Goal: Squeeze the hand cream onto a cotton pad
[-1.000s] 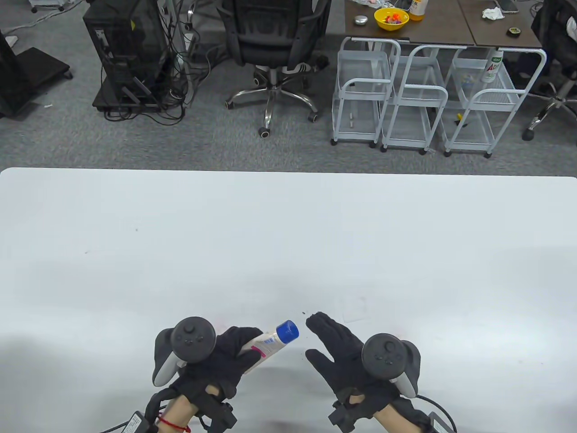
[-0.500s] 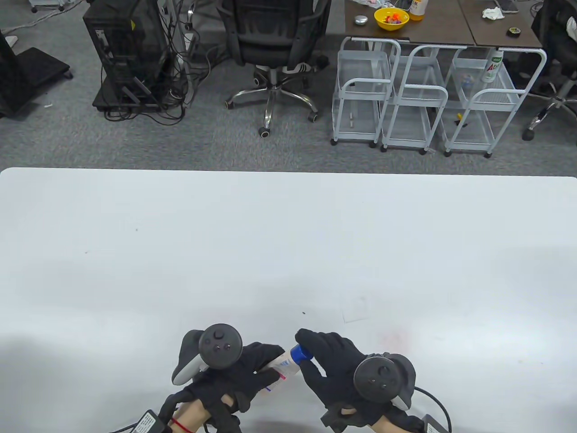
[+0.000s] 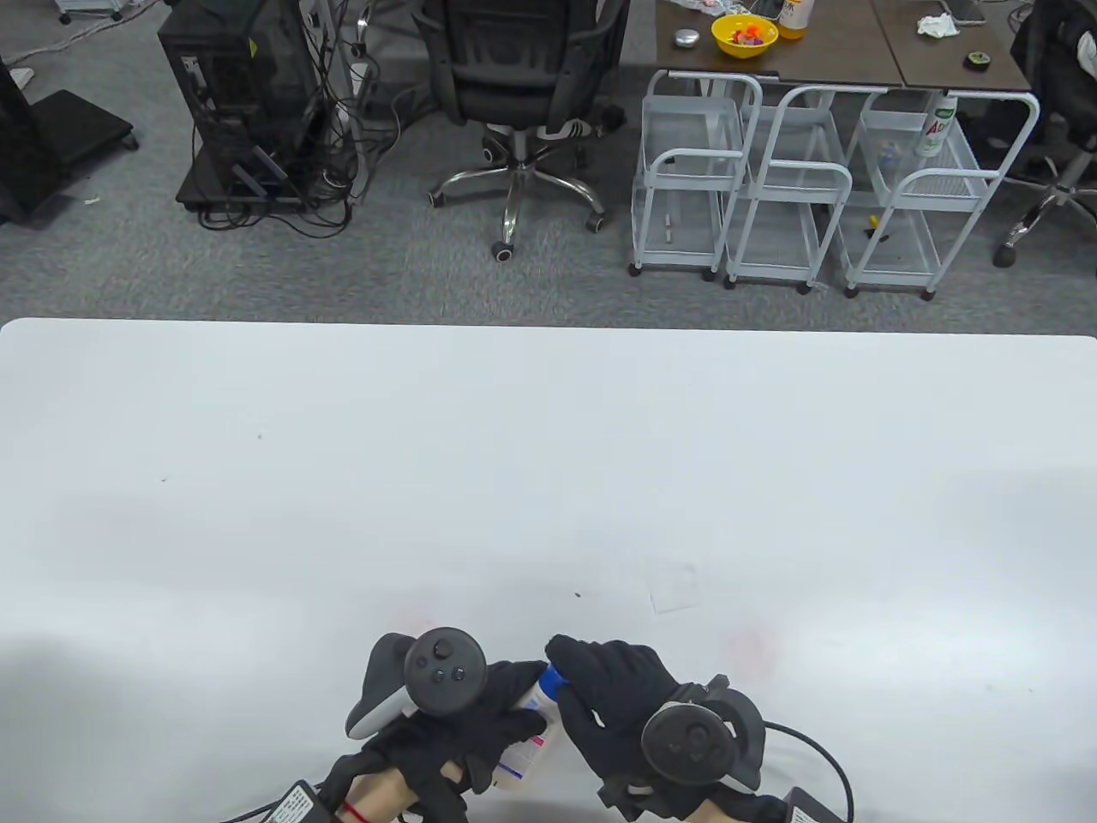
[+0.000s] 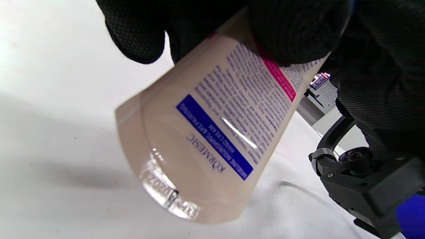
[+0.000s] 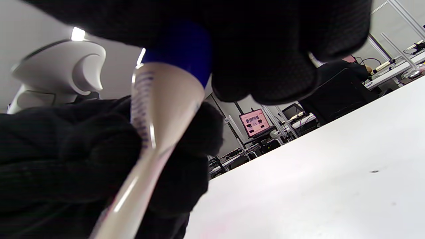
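Note:
My left hand (image 3: 501, 716) grips a beige hand cream tube (image 3: 524, 750) near the table's front edge, holding it off the table. The tube's crimped end points toward me. Its printed body fills the left wrist view (image 4: 206, 139), under my left fingers (image 4: 292, 30). My right hand (image 3: 572, 679) is closed over the blue cap (image 3: 554, 682). In the right wrist view my right fingers (image 5: 265, 66) wrap the cap (image 5: 182, 49) above the tube (image 5: 159, 106). A faint white square, likely the cotton pad (image 3: 674, 590), lies flat on the table beyond my right hand.
The white table (image 3: 548, 446) reaches to its far edge. Beyond it on the floor stand an office chair (image 3: 523, 94), a computer tower (image 3: 244, 103) and white wire carts (image 3: 771, 197). A small dark speck (image 3: 577, 594) lies left of the pad.
Both hands have drawn toward the near edge and together. My right hand, open a second ago, has closed over the blue cap. The tube has tilted steeper in my left hand.

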A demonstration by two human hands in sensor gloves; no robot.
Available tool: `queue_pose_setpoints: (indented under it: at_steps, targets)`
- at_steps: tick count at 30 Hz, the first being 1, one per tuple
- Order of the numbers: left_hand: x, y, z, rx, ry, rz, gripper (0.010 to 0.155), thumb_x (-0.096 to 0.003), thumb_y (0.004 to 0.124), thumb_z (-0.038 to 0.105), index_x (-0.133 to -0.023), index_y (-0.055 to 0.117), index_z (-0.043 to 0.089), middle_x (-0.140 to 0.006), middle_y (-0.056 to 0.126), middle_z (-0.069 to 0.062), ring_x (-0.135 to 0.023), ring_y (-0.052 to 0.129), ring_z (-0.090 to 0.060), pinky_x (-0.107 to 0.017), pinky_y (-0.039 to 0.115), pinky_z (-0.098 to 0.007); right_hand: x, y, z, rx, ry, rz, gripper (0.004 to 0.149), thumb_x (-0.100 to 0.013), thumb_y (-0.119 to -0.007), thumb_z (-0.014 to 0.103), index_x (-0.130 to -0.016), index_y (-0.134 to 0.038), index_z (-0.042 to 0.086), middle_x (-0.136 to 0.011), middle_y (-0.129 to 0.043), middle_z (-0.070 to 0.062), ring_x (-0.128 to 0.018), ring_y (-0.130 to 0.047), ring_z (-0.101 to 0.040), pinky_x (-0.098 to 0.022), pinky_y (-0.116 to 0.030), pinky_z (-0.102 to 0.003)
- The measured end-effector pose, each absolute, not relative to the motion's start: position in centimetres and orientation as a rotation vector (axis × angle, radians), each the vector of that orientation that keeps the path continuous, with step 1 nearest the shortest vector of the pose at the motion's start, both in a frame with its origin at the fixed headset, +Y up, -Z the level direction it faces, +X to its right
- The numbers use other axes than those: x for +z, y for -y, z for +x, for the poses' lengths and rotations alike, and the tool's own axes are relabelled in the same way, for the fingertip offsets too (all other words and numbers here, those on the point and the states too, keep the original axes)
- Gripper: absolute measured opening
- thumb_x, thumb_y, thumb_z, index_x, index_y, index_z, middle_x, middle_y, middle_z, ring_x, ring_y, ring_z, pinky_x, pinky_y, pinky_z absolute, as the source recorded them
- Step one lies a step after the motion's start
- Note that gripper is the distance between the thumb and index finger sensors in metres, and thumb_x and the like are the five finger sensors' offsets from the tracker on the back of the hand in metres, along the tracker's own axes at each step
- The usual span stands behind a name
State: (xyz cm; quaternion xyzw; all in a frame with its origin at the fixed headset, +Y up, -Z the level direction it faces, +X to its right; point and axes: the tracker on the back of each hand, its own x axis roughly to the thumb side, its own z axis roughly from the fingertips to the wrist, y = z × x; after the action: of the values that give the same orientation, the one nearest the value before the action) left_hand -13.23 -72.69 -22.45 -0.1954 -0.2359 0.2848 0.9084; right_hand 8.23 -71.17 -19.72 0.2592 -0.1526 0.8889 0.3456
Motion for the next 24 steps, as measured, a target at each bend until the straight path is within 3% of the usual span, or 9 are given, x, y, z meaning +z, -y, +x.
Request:
queue_pose_setpoints:
  at_steps: [4, 5, 7, 14, 18, 22, 24]
  targets:
    - [-22.5, 72.7, -13.2, 0.586, 0.49, -0.408, 0.061, -0.0389, 0.073, 0.049, -0.098, 0.069, 0.033, -0.082, 0.095, 0.014, -0.063, 0.1, -0.005, -0.064, 0.079, -0.044, -19.9, 71.3, 8.3, 2.299, 0.374, 0.659, 0.057, -0.045, -0.074, 0.041, -0.091, -0.085, 0.01, -0.077, -0.096, -0.02, -0.057, -0.104, -0.04, -0.05, -0.078, -0.059]
    - [-22.3, 72.8, -13.0, 0.566, 0.513, -0.414, 0.058, -0.0382, 0.077, 0.044, -0.096, 0.07, 0.035, -0.083, 0.094, 0.013, -0.065, 0.099, -0.009, -0.065, 0.076, -0.047, -20.2, 71.2, 9.0, 2.258, 0.423, 0.559, 0.056, -0.045, -0.069, 0.043, -0.085, -0.09, 0.01, -0.066, -0.102, -0.015, -0.046, -0.11, -0.033, -0.046, -0.083, -0.055]
    - [-22.3, 72.5, -13.0, 0.527, 0.522, -0.346, 0.058, -0.0364, 0.076, 0.046, -0.094, 0.072, 0.038, -0.081, 0.096, 0.016, -0.064, 0.1, -0.007, -0.064, 0.079, -0.045, -20.9, 71.8, 9.5, 2.129, 0.239, 0.486, 0.055, -0.045, -0.07, 0.042, -0.084, -0.091, 0.009, -0.064, -0.103, -0.015, -0.044, -0.11, -0.034, -0.046, -0.083, -0.056]
    - [-22.5, 72.7, -13.5, 0.625, 0.532, -0.447, 0.057, -0.0378, 0.078, 0.046, -0.094, 0.071, 0.041, -0.085, 0.092, 0.015, -0.072, 0.096, -0.011, -0.067, 0.074, -0.049, -23.2, 73.9, 10.9, 1.957, -0.098, 0.324, 0.054, -0.045, -0.071, 0.042, -0.084, -0.092, 0.009, -0.065, -0.103, -0.016, -0.045, -0.108, -0.036, -0.046, -0.081, -0.057]
    - [-23.3, 73.0, -14.7, 0.769, 0.485, -0.502, 0.055, -0.0407, 0.076, 0.047, -0.094, 0.068, 0.036, -0.094, 0.084, 0.01, -0.083, 0.089, -0.018, -0.069, 0.068, -0.054, -24.1, 73.9, 12.5, 2.002, -0.032, 0.248, 0.054, -0.045, -0.074, 0.043, -0.088, -0.089, 0.013, -0.074, -0.1, -0.016, -0.056, -0.106, -0.041, -0.049, -0.078, -0.06]
    - [-24.2, 73.1, -16.5, 0.932, 0.447, -0.507, 0.053, -0.0409, 0.077, 0.047, -0.091, 0.068, 0.03, -0.113, 0.067, -0.004, -0.096, 0.085, -0.031, -0.069, 0.069, -0.056, -25.5, 72.9, 16.0, 2.139, 0.154, 0.121, 0.052, -0.044, -0.087, 0.04, -0.092, -0.086, 0.02, -0.086, -0.093, -0.014, -0.071, -0.099, -0.043, -0.053, -0.075, -0.061]
    - [-24.7, 73.1, -17.4, 1.022, 0.433, -0.501, 0.052, -0.0409, 0.08, 0.048, -0.09, 0.068, 0.036, -0.114, 0.067, -0.005, -0.096, 0.088, -0.031, -0.068, 0.073, -0.053, -26.5, 72.7, 18.1, 2.245, 0.227, 0.029, 0.052, -0.042, -0.09, 0.039, -0.092, -0.086, 0.023, -0.091, -0.09, -0.012, -0.078, -0.094, -0.044, -0.055, -0.073, -0.062]
